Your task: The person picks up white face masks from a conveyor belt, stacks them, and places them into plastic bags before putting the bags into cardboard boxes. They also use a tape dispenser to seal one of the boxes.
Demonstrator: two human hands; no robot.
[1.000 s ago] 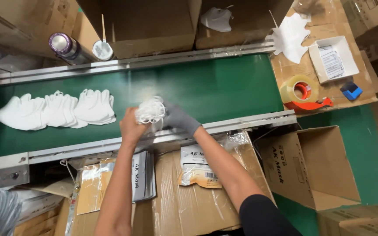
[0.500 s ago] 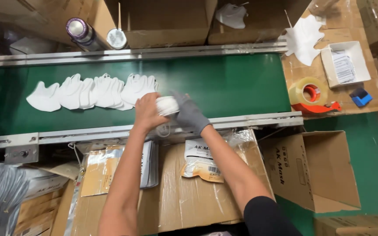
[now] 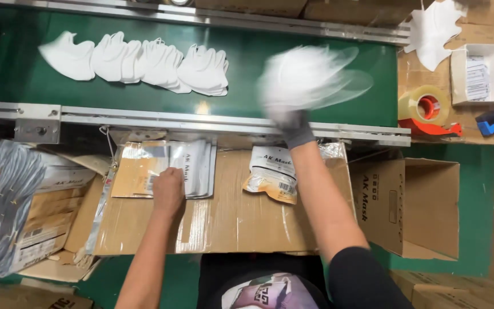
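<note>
A green conveyor belt point(image 3: 247, 86) crosses the top of the frame, its metal rail bordering a cardboard worktop point(image 3: 230, 217) below. The right hand point(image 3: 294, 123), gloved, grips a blurred bunch of white masks point(image 3: 310, 77) over the bare belt, right of the row of masks point(image 3: 138, 60) at upper left. The left hand point(image 3: 168, 191) presses curled fingers on the stack of foil pouches point(image 3: 167, 169). Half a second ago both hands met at the rail; since then the row has travelled right.

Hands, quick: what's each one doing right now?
Left hand: closed on the stack of flat pouches.
Right hand: gloved, holding a blurred bunch of white masks.
</note>
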